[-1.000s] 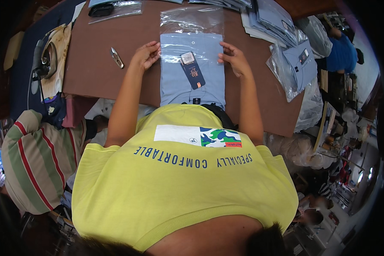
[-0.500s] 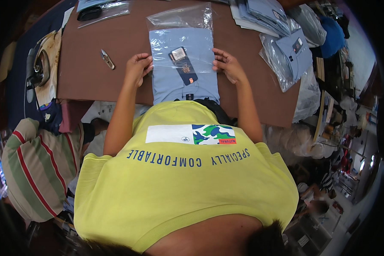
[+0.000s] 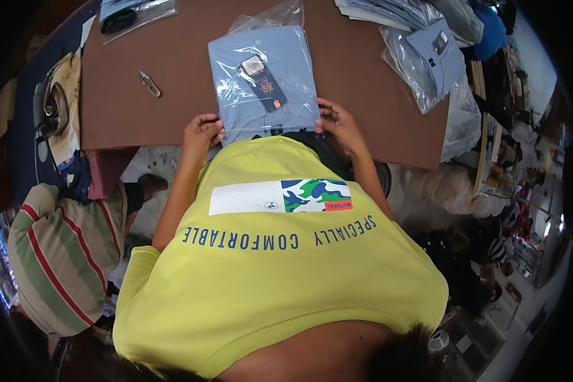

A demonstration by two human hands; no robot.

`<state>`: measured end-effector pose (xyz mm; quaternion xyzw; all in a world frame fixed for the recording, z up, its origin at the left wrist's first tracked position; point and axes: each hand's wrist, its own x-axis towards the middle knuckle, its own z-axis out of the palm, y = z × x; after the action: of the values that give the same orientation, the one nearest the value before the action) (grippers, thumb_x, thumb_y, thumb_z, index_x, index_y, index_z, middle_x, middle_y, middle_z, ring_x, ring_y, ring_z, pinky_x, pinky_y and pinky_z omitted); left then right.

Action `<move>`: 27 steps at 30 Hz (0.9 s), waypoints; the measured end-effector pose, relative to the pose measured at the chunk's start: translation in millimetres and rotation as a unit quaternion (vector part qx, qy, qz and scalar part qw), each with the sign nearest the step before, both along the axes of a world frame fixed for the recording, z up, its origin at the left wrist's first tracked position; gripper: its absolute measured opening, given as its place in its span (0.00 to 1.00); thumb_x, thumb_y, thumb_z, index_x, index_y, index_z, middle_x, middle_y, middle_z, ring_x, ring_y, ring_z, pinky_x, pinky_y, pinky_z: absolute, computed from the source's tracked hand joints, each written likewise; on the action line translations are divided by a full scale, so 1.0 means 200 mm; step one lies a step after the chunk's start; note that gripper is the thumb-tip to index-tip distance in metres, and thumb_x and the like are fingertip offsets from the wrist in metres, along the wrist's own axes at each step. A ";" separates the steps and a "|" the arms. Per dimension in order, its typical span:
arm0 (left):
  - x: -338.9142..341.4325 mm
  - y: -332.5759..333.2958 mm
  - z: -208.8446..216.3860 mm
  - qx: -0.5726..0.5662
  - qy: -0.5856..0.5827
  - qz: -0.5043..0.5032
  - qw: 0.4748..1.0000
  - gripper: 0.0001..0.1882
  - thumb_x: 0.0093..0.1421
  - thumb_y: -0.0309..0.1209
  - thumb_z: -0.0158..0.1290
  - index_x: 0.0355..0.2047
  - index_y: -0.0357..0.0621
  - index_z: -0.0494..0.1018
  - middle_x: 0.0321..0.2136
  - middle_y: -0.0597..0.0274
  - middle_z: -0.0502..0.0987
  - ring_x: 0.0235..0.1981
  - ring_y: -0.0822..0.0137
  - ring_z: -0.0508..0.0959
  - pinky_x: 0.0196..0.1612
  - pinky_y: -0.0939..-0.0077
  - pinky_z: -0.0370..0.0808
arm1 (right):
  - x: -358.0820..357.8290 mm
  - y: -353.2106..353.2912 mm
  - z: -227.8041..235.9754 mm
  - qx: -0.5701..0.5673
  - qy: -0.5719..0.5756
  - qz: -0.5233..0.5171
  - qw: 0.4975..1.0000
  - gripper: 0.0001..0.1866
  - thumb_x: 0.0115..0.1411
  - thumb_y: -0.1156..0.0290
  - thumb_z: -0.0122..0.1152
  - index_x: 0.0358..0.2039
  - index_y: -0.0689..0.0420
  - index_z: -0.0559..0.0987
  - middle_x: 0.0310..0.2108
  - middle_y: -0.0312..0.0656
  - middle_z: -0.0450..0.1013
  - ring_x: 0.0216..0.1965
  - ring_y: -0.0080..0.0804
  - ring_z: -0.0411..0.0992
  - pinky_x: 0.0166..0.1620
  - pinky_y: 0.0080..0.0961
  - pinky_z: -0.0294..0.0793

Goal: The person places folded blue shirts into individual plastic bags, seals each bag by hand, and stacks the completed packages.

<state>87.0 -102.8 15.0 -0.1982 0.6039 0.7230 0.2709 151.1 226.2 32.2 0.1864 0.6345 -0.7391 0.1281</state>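
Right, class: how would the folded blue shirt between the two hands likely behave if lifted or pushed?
The shirt, being folded cloth, would probably sag if lifted by one edge. Its shiny, smooth-looking plastic bag might let it slide fairly easily across the table. Being flat and wide, it seems unlikely to roll.

The left arm (image 3: pixel 181 194), bare, reached up toward the packet (image 3: pixel 293 76), and its left hand (image 3: pixel 204 132) lay at the packet's lower left edge, fingers curled inward, with thumb and fingertips drawn close together there. The right arm (image 3: pixel 370 178), bare too, slanted in from the packet's lower right; the right hand (image 3: pixel 337 126) lay at its right edge, wrist bent inward, fingers loosely bent and slightly parted. Its grip was unclear.
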 end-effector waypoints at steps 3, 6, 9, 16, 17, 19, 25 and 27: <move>0.04 -0.05 -0.07 -0.065 0.140 -0.056 0.986 0.17 0.56 0.23 0.54 0.46 0.40 0.66 0.36 0.61 0.74 0.37 0.70 0.75 0.41 0.77 0.73 | 0.05 0.01 -0.02 -0.015 -0.016 -0.007 1.000 0.25 0.53 0.83 0.57 0.53 0.61 0.69 0.42 0.41 0.64 0.38 0.24 0.68 0.37 0.19 0.75; 0.10 -0.06 0.03 -0.279 0.421 -0.201 0.840 0.27 0.51 0.25 0.58 0.52 0.45 0.64 0.49 0.57 0.69 0.51 0.60 0.67 0.54 0.66 0.65 | 0.10 0.09 -0.10 0.024 0.032 0.018 0.999 0.26 0.53 0.80 0.58 0.54 0.58 0.68 0.48 0.42 0.64 0.45 0.26 0.66 0.44 0.23 0.73; 0.14 -0.04 0.13 -0.357 0.505 -0.302 0.726 0.35 0.45 0.26 0.60 0.55 0.50 0.63 0.58 0.59 0.60 0.61 0.55 0.56 0.60 0.60 0.56 | 0.15 0.06 0.02 0.251 0.173 0.115 0.946 0.29 0.51 0.76 0.61 0.55 0.52 0.68 0.54 0.42 0.62 0.54 0.34 0.62 0.53 0.31 0.65; 0.16 -0.02 0.07 -0.414 0.559 -0.355 0.625 0.36 0.39 0.26 0.63 0.53 0.47 0.66 0.59 0.60 0.61 0.61 0.54 0.58 0.60 0.59 0.58 | 0.17 -0.04 0.03 0.554 0.293 0.197 0.754 0.27 0.50 0.70 0.62 0.53 0.47 0.70 0.59 0.37 0.59 0.60 0.38 0.57 0.60 0.39 0.55; 0.17 -0.02 0.05 -0.418 0.567 -0.345 0.620 0.35 0.40 0.26 0.62 0.52 0.46 0.66 0.58 0.60 0.62 0.60 0.55 0.59 0.59 0.58 0.59 | 0.16 -0.05 0.02 0.574 0.309 0.205 0.730 0.25 0.50 0.69 0.62 0.52 0.48 0.71 0.58 0.36 0.60 0.60 0.37 0.58 0.60 0.38 0.56; 0.19 0.00 0.05 -0.424 0.583 -0.327 0.612 0.33 0.41 0.28 0.62 0.51 0.45 0.67 0.56 0.59 0.64 0.59 0.56 0.61 0.58 0.58 0.60 | 0.15 -0.05 -0.01 0.614 0.336 0.222 0.679 0.22 0.50 0.68 0.61 0.49 0.50 0.73 0.56 0.36 0.63 0.59 0.34 0.59 0.59 0.38 0.57; 0.22 0.08 0.03 -0.447 0.624 -0.260 0.586 0.23 0.45 0.26 0.58 0.45 0.42 0.71 0.48 0.58 0.71 0.51 0.58 0.69 0.54 0.62 0.65 | 0.15 -0.13 -0.05 0.614 0.380 0.163 0.672 0.18 0.49 0.72 0.60 0.43 0.54 0.75 0.45 0.37 0.71 0.48 0.33 0.68 0.53 0.33 0.63; 0.22 0.08 0.01 -0.444 0.624 -0.258 0.588 0.21 0.45 0.24 0.57 0.43 0.42 0.72 0.45 0.59 0.73 0.48 0.58 0.71 0.52 0.63 0.67 | 0.14 -0.16 -0.08 0.639 0.385 0.170 0.644 0.18 0.47 0.73 0.59 0.42 0.55 0.75 0.41 0.37 0.71 0.46 0.33 0.69 0.51 0.32 0.65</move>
<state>130.9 -86.9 16.3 0.3704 0.8968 0.2108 -0.1189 180.1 194.8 15.8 -0.1906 0.9618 -0.1199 -0.1553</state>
